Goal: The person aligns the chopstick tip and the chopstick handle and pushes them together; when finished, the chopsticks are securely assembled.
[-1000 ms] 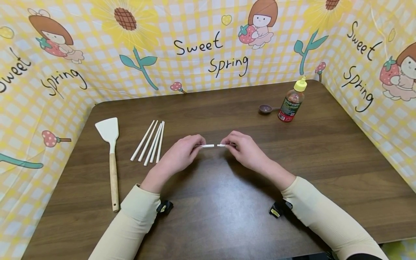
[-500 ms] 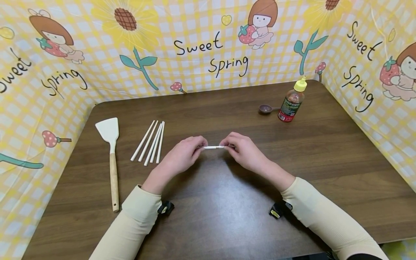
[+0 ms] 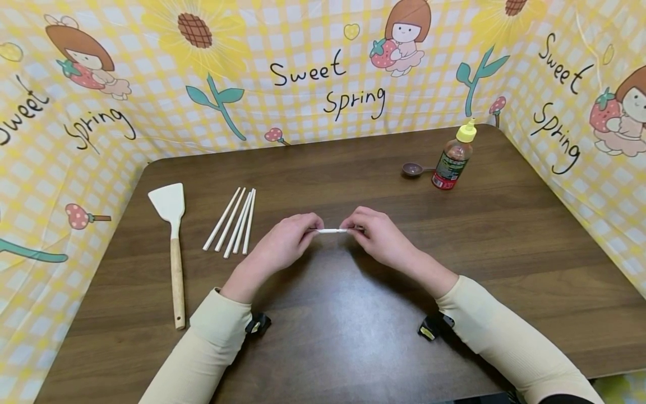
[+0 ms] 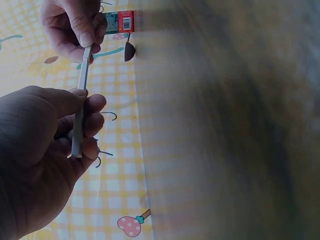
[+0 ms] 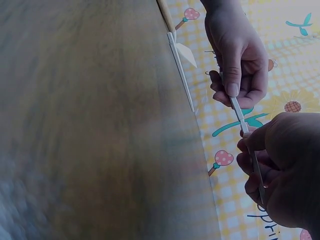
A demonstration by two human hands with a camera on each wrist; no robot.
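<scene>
My left hand (image 3: 287, 235) pinches a slim white stick (image 4: 78, 127) between thumb and fingers. Facing it, my right hand (image 3: 377, 231) pinches a second white stick (image 5: 256, 167). Both are held roughly level above the middle of the table. Their inner ends meet in line between the hands, with a small step at the seam in both wrist views; I cannot tell whether one end sits inside the other. To the left of my left hand, several similar white sticks (image 3: 236, 224) lie loosely fanned out on the table.
A white spatula (image 3: 174, 252) with a wooden handle lies at the left. At the back right stands a sauce bottle (image 3: 451, 160) with a yellow cap, beside a dark spoon (image 3: 413, 169). Patterned cloth (image 3: 303, 118) walls in the brown table (image 3: 343, 348) at the back and sides.
A second ago a gap separated the two held sticks; their ends have come together since. The visible white length between the hands has shortened slightly. Everything lying on the table has stayed put.
</scene>
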